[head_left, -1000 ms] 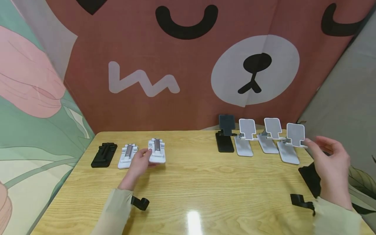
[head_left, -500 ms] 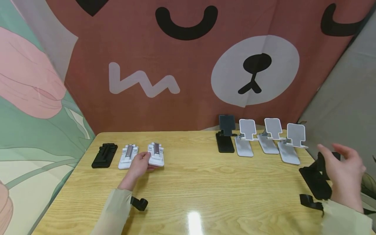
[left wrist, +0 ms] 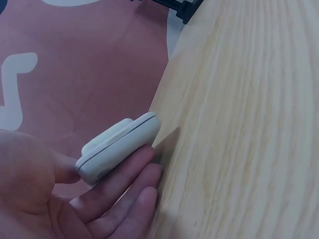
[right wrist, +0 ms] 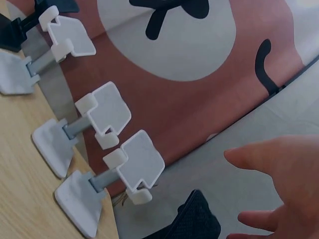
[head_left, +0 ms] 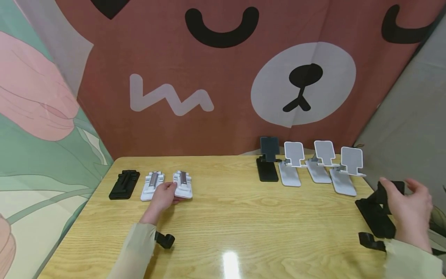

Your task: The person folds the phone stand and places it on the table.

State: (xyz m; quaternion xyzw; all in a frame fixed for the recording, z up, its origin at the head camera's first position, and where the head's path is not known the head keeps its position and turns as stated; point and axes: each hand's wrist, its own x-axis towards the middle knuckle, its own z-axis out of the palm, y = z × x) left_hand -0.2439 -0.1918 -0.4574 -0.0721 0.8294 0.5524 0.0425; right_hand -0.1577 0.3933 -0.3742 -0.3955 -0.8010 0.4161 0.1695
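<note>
My left hand (head_left: 163,197) pinches a folded white phone stand (head_left: 183,185) by its left side. In the left wrist view the thumb meets the near edge of this stand (left wrist: 117,147) and the fingers lie beneath, close to the wood. Over at the right edge, my right hand (head_left: 411,207) is spread beside an unfolded black phone stand (head_left: 374,219). The right wrist view shows a gap between that black stand (right wrist: 194,219) and the parted thumb and fingers. Left of my left hand lie another folded white stand (head_left: 150,188) and a folded black one (head_left: 124,185).
Along the back right of the wooden table (head_left: 244,217) stand an unfolded black stand (head_left: 267,168) and three unfolded white stands, the rightmost white stand (head_left: 343,182) nearest my right hand. A printed cloth (head_left: 223,128) hangs behind the table.
My left hand has lowered the folded white stand and shifted it slightly left. My right hand has moved right, away from the rightmost white stand, to the black one.
</note>
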